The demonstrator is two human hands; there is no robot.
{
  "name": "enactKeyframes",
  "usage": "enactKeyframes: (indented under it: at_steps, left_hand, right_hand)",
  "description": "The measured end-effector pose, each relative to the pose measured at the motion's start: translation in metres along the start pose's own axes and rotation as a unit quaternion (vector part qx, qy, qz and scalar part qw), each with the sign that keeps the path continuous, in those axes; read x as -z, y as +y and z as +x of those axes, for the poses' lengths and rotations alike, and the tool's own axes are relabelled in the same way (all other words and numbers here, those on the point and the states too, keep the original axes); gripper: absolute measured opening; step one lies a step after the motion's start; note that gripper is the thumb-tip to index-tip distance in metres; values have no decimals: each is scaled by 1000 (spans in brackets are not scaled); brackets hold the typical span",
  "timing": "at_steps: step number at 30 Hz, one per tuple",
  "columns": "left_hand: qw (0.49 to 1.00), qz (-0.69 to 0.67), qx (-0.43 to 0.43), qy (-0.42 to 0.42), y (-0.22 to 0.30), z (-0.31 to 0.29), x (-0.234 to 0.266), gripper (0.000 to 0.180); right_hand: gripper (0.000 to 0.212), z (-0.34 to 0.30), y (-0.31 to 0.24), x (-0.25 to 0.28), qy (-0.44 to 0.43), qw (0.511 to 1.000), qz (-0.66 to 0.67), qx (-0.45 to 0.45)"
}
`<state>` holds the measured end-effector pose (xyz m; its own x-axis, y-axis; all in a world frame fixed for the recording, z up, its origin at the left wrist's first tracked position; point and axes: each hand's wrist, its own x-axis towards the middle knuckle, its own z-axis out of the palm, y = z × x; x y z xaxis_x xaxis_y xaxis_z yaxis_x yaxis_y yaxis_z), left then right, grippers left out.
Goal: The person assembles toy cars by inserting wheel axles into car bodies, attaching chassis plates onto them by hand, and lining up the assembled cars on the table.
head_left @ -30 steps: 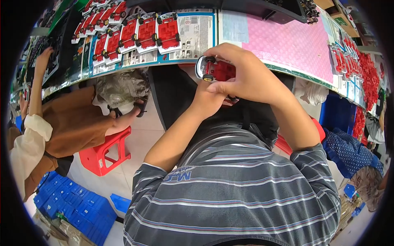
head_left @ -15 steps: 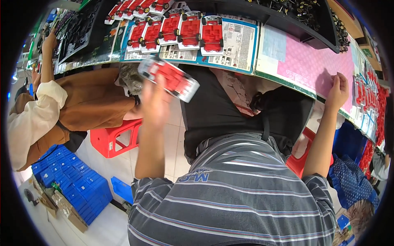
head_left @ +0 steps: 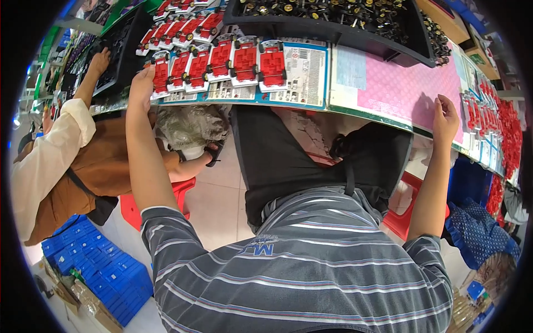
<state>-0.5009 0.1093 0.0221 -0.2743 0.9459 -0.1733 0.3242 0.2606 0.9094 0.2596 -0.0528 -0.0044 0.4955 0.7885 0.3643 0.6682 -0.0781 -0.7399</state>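
A row of red toy cars (head_left: pixel 233 61) lies on printed cards along the near edge of the bench. My left hand (head_left: pixel 142 83) reaches to the left end of that row, and its fingers stay on the last red toy car (head_left: pixel 160 71), which rests on the bench there. My right hand (head_left: pixel 446 117) holds nothing. It rests with fingers apart on the near edge of a pink sheet (head_left: pixel 400 83) at the right. My striped shirt fills the lower part of the view.
A black tray of small dark wheel parts (head_left: pixel 333 25) stands behind the row. A seated co-worker in a brown vest (head_left: pixel 83 172) reaches up at the left. Blue crates (head_left: pixel 94 272) and a red stool (head_left: pixel 133 208) stand on the floor. More red parts (head_left: pixel 505 127) lie at the right.
Both hands held the red toy car together; then my left hand carried it left and set it at the row's end, while my right hand moved right onto the pink sheet.
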Motion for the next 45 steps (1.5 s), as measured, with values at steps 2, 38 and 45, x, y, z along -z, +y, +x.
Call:
enactKeyframes:
  at_steps: [2,38,45]
  left_hand:
    - [999,42,2,28,-9,18,-1,42]
    - [844,-385,-9,-372,67,-285,-345,29]
    - [871,-348,4,-346,57,-298,-335,32]
  right_hand:
    - [25,8,17,22,23,998,-57,-10]
    - [27,123,43,-11,-13,991,-69,114]
    - [25,117,58,-9,-40,976,-35,210]
